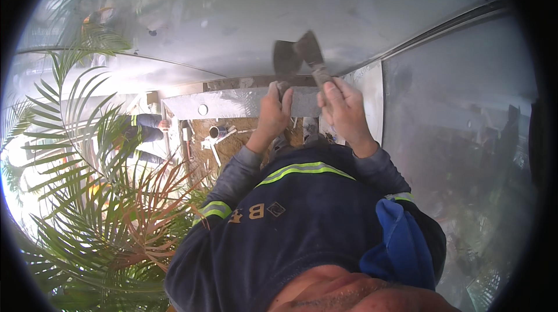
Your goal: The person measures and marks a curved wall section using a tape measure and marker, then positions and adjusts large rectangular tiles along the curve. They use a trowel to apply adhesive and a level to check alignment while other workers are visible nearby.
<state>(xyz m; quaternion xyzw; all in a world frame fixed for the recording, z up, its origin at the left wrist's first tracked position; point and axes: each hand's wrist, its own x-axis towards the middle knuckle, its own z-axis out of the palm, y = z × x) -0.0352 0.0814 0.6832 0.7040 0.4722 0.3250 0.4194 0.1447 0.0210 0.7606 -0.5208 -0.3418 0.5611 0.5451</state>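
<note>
At centre, two grey-bladed scrapers (286, 57)

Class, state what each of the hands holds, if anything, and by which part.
The left hand holds one scraper by its handle; the right hand holds a second scraper, also by its handle.
</note>
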